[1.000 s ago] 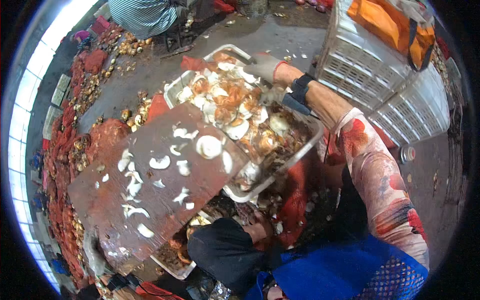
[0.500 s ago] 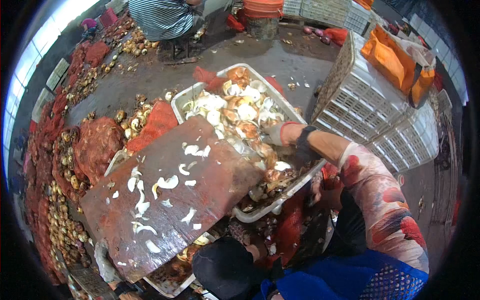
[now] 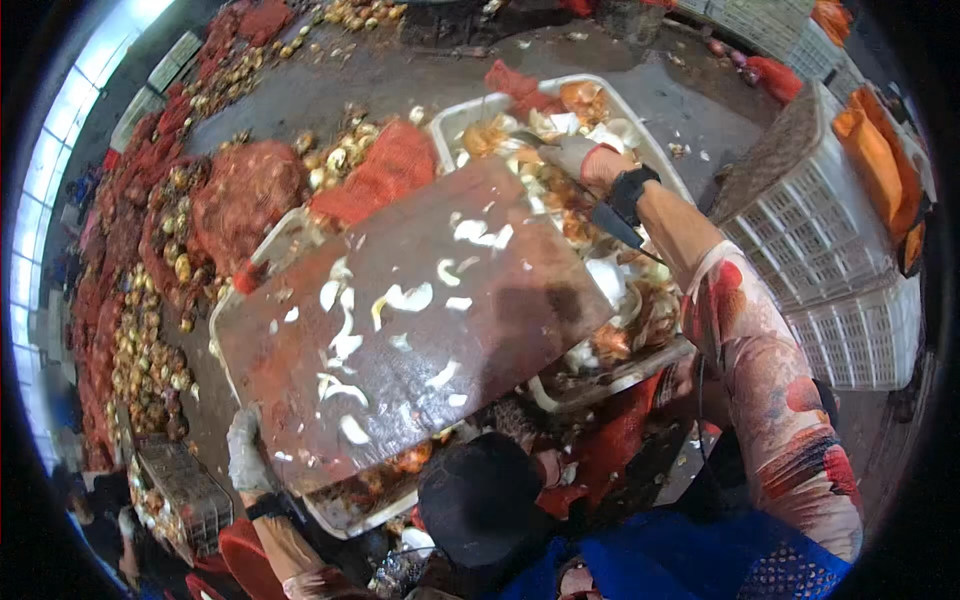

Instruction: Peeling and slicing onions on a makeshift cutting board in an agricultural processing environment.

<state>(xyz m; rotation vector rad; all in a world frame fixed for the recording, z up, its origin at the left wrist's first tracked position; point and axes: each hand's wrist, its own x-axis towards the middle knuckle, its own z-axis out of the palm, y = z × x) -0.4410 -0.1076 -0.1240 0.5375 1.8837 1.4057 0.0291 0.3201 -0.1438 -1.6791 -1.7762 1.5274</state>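
A brown, wet-looking board [image 3: 400, 330] lies tilted across two pale plastic crates, with white onion pieces [image 3: 405, 298] scattered over it. My left hand [image 3: 243, 450], in a whitish glove, grips the board's near left corner. My right hand [image 3: 578, 160], gloved with a red cuff and a dark wristband, reaches into the far part of the right crate [image 3: 660, 170]. Whole, peeled and brown-skinned onions [image 3: 605, 280] fill that crate. A brown onion [image 3: 485, 135] sits just left of my fingertips. My right fingers are blurred, and what they hold is unclear. By that wrist hangs a dark flat piece [image 3: 618, 225].
White slatted crates [image 3: 820, 220] are stacked at right, an orange bag [image 3: 875, 165] on top. Filled red net sacks [image 3: 250, 195] and loose onions [image 3: 150, 350] cover the left floor. A second crate [image 3: 365, 520] shows beneath the board. A grey crate [image 3: 185, 490] stands lower left.
My right hand has moved from the right crate's near side to its far left part. The view has shifted, showing more of my left forearm. The board keeps its place on the crates.
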